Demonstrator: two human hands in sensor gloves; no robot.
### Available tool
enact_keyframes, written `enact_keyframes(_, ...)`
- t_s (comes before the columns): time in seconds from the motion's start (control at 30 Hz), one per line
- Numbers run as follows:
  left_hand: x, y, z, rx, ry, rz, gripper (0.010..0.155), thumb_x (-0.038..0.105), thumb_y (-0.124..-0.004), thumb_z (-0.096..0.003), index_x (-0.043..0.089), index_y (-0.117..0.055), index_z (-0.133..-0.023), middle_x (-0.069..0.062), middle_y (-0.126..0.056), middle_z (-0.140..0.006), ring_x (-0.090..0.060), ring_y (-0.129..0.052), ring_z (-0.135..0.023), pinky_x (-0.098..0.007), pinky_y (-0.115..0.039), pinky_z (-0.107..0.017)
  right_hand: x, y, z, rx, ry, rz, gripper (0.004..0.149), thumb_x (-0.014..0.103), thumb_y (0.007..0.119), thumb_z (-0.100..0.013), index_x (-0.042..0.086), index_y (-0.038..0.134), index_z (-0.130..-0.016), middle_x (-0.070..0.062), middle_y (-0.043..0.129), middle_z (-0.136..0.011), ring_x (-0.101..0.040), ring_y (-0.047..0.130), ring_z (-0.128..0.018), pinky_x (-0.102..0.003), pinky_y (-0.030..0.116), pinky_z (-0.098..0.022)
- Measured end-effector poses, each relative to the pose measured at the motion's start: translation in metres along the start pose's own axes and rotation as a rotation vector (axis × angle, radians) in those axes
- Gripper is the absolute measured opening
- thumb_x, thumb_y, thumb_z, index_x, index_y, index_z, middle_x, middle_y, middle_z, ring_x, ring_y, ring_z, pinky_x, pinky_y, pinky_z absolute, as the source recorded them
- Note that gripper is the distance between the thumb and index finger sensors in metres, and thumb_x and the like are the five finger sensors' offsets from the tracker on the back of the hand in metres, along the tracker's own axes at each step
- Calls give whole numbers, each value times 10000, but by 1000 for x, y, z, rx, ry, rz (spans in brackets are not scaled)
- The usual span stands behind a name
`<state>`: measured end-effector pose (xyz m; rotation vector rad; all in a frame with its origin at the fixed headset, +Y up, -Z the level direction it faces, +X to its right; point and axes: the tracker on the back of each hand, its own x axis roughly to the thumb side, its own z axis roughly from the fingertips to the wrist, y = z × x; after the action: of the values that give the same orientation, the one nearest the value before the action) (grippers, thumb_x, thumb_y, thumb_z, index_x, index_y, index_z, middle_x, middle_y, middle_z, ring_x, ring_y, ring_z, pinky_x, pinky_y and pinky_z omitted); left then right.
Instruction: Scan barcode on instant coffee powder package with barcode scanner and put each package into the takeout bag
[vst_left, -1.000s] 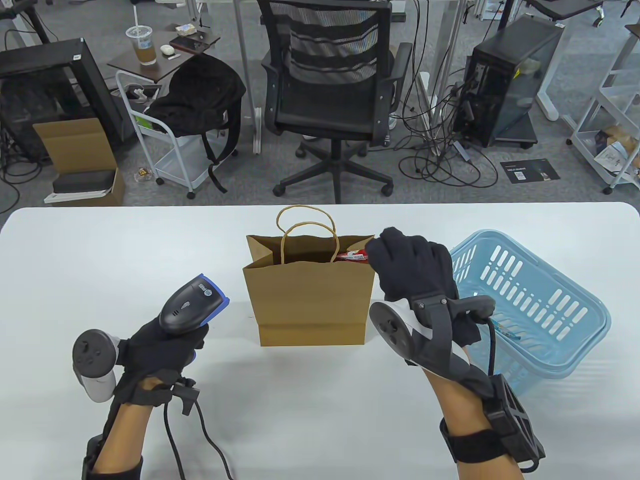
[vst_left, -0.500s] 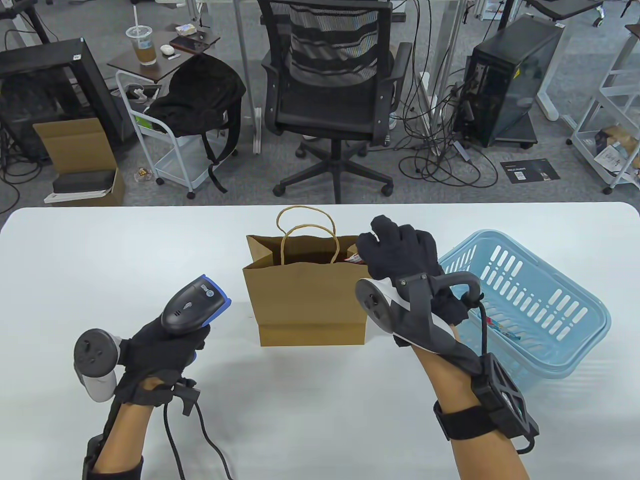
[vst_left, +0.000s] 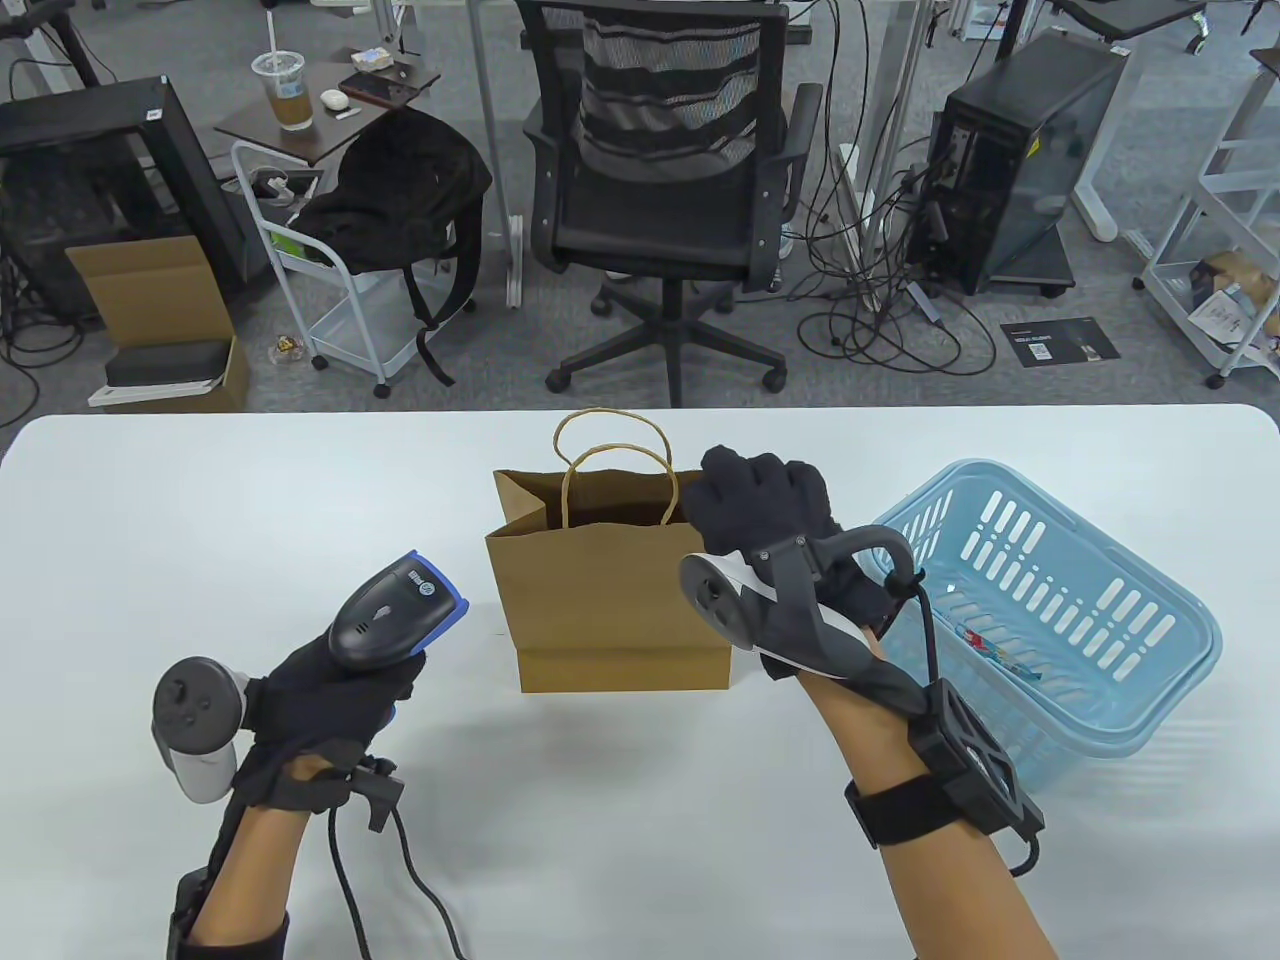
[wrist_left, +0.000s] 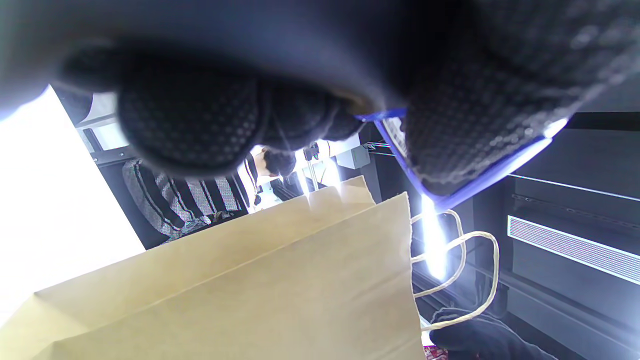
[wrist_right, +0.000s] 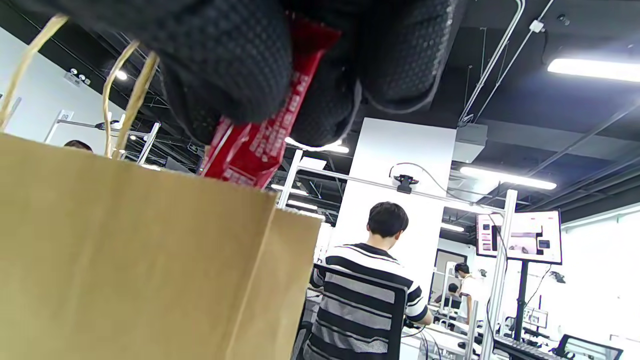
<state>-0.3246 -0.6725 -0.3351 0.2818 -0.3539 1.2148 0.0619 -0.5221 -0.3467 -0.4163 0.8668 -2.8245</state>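
Two hands work over the white tabletop (vst_left: 200, 520) in the table view. The right hand (vst_left: 765, 500) sits at the right end of the takeout bag (vst_left: 615, 600) mouth, fingers curled down into the opening; from here the package itself is hidden behind the glove. The left hand (vst_left: 320, 690) grips the barcode scanner (vst_left: 395, 610) by its handle, held off to the bag's left and pointing towards it. A blue basket (vst_left: 1060, 600) stands just right of the bag, with at least one more packet lying in it. The likeliest slip, I judge, is the hand catching the bag's rim or its twisted paper handles (vst_left: 615, 470) and tipping the light bag over, or the package landing on the rim and sliding outside.

From the left wrist view, gloved fingers (wrist_left: 190, 120) wrap the scanner's blue-edged head (wrist_left: 475, 190), with the bag's brown wall (wrist_left: 280, 290) close below.

From the right wrist view, the coffee package (wrist_right: 265, 135) is a slim red sachet with small white print, glossy and crinkled, pinched between thumb and fingers (wrist_right: 230, 65) above the bag's upper edge (wrist_right: 150, 175). Its lower end hangs just at that edge; whether it sits inside the opening I cannot tell. Released now, it could fall on the wrong side.
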Motion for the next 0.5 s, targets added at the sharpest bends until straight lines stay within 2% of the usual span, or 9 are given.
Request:
enact_keyframes(0.3,-1,-2,0,-10,6,-8,527,525,-921,-508,215,-795,-914,-25,-944,-708,-256,-1050,-462,-470,-850,-426,3,7,-3,11,-9,-35,397,246,850,-491,384,878,-862,2,873,-1031,-175,957,-851,-435,798,-677)
enact_keyframes(0.5,0,-2,-1,-7,1,-8,528,525,-923,-506,214,-796,-914,-26,-945,-707,-259,-1050,-461,-472,-850,-425,2,9,-3,29,-10,-55,452,321,843,-493,409,816,-935,-1,836,-1080,-197,920,-915,-472,764,-697)
